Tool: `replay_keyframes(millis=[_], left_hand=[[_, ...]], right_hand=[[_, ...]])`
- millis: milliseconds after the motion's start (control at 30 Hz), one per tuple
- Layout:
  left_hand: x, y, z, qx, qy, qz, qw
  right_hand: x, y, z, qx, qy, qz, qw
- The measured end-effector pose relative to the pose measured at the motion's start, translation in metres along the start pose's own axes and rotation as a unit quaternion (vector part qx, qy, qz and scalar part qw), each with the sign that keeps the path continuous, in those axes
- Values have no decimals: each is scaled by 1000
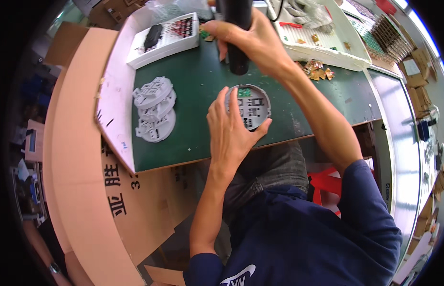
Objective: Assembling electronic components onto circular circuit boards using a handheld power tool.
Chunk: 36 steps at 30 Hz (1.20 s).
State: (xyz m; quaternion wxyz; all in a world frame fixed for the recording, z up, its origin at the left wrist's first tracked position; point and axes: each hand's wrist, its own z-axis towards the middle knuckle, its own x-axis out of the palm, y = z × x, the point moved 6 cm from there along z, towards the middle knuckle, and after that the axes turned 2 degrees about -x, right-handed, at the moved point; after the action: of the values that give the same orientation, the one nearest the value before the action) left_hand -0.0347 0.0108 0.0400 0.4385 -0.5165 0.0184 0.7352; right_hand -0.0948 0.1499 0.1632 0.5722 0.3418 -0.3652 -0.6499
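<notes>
A round grey plastic housing (253,102) lies on the green tabletop, its open inside facing up. Black parts and a small green circuit board (244,92) show in it. My left hand (229,121) grips its rim, fingers over the left side and thumb at the lower right. Above and beyond the housing, my right hand (253,40) is wrapped round an upright black cylindrical tool (238,57). The tool's lower end hangs apart from the housing; the picture's upper edge cuts off its top.
Several grey round plastic parts (155,109) lie overlapped at left. Behind them, a white foam tray (172,47) holds wired red-and-black parts. Back right, a white bin (327,56) carries grey gloves (308,16); orange-brown pieces (318,71) lie before it. Cardboard (76,143) stands left; another person's arm (40,245) shows lower left.
</notes>
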Motion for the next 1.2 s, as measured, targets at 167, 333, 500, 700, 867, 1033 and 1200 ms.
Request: replay_keyframes(millis=[167, 333, 500, 700, 867, 1033, 1200], left_hand=[[-62, 29, 27, 6, 36, -40, 999], [-127, 143, 91, -192, 75, 70, 976], [-94, 188, 100, -267, 205, 108, 935], [-96, 191, 102, -232, 119, 88, 961], [-114, 172, 93, -194, 2, -111, 975], [-92, 101, 60, -258, 18, -463, 848], [-21, 54, 45, -231, 142, -521, 809]], right_hand=[[-10, 12, 5, 9, -12, -87, 996], [-16, -21, -31, 69, 52, -275, 958], [1, -54, -114, 56, 91, -627, 772], [-10, -52, -119, 127, 4, -445, 886], [-74, -21, -135, 39, -125, -316, 940], [-239, 60, -228, 14, -400, -490, 774], [-375, 104, -346, 104, -334, -831, 433]])
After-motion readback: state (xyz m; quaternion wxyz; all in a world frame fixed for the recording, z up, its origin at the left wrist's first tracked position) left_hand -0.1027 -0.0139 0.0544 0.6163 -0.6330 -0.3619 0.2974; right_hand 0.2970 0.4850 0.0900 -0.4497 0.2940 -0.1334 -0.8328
